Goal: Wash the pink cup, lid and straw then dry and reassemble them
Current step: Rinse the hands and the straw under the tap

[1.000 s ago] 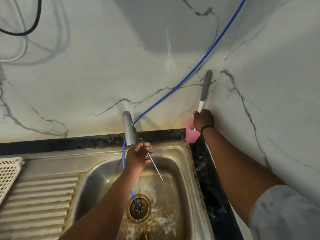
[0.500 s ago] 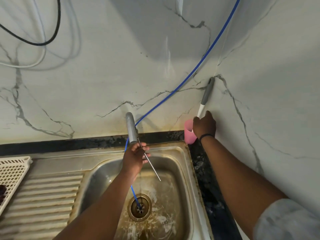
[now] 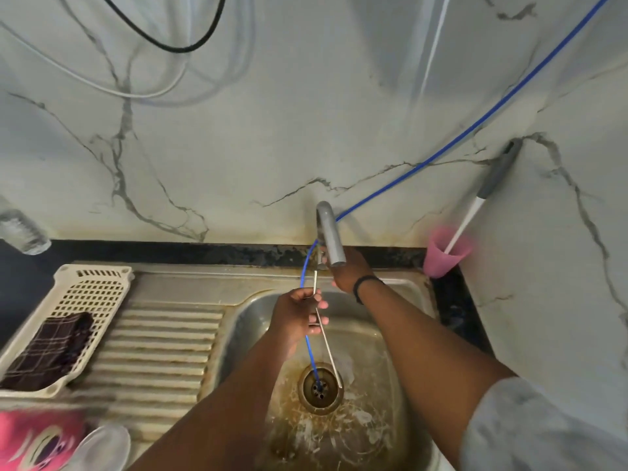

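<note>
My left hand (image 3: 300, 316) pinches a thin metal straw (image 3: 329, 351) over the sink basin (image 3: 248, 321); the straw slants down toward the drain (image 3: 319, 389). My right hand (image 3: 350, 271) reaches behind the grey faucet spout (image 3: 331, 239), and its fingers are hidden by the spout. At the bottom left edge lies a patterned pink cup (image 3: 34, 440), blurred, with a clear lid (image 3: 102, 447) beside it on the drainboard.
A small pink holder cup (image 3: 441, 258) with a grey-handled brush (image 3: 492, 178) stands in the right corner. A blue hose (image 3: 441, 154) runs from the wall into the drain. A white basket (image 3: 91, 287) with a dark checked cloth (image 3: 51, 348) sits at the left.
My right hand has left the pink holder cup and brush and moved left to the faucet. My left hand keeps the straw. The view has tilted down.
</note>
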